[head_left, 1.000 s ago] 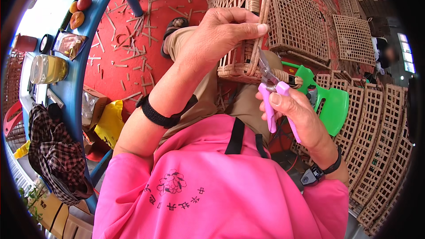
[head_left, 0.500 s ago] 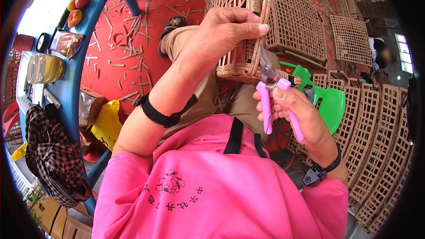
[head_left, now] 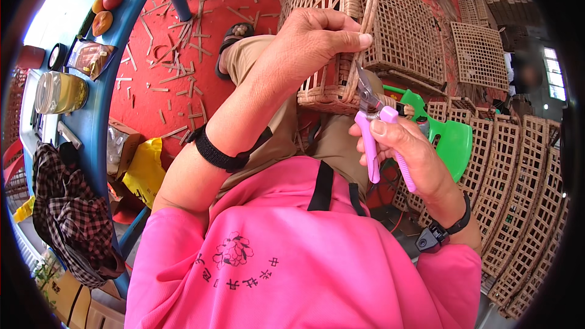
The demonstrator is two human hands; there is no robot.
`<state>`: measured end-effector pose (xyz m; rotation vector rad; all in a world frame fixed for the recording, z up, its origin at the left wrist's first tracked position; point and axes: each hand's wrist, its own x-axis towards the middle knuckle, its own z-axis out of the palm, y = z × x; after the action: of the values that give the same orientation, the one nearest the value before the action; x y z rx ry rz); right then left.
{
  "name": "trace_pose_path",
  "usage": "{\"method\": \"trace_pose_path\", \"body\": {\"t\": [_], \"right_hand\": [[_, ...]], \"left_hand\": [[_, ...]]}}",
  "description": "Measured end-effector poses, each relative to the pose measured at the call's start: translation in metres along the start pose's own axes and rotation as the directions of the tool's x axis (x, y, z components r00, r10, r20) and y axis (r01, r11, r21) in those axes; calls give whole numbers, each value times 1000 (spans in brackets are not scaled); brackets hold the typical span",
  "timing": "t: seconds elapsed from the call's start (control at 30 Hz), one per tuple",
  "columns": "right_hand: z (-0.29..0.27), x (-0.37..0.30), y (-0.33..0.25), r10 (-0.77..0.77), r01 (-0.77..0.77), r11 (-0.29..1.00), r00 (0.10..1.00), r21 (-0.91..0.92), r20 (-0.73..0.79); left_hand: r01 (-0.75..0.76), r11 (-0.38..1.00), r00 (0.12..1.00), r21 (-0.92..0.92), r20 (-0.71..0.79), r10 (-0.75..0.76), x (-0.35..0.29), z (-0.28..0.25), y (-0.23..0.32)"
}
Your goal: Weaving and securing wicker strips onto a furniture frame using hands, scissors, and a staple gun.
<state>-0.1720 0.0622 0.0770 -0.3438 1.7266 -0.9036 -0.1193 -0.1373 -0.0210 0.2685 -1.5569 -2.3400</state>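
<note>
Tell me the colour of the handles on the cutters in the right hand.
The handles are light purple; the cutters' blades are grey metal. The head view shows them, held in the right hand.

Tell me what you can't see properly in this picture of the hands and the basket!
- Head view: the snips' blade tips, hidden behind the basket's rim strip.
- Head view: the left hand's fingertips, curled out of sight over the basket.
- Head view: the basket's top, cut off by the upper edge.
- Head view: the right hand's palm, turned away.
</note>
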Motion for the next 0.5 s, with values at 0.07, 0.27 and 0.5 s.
{"method": "trace_pose_path", "body": {"t": [0.07, 0.27, 0.5], "right_hand": [[2, -1, 0, 6, -6, 1000, 1000, 17, -18], [5, 3, 5, -9, 9, 1000, 1000, -8, -22], [6, 9, 20, -71, 72, 997, 996, 11, -47]], "left_hand": [[-1, 1000, 1000, -12, 6, 1, 0, 0, 1], [5, 997, 1000, 72, -10, -4, 1, 0, 4], [15, 988, 999, 156, -31, -10, 4, 3, 4]]}}
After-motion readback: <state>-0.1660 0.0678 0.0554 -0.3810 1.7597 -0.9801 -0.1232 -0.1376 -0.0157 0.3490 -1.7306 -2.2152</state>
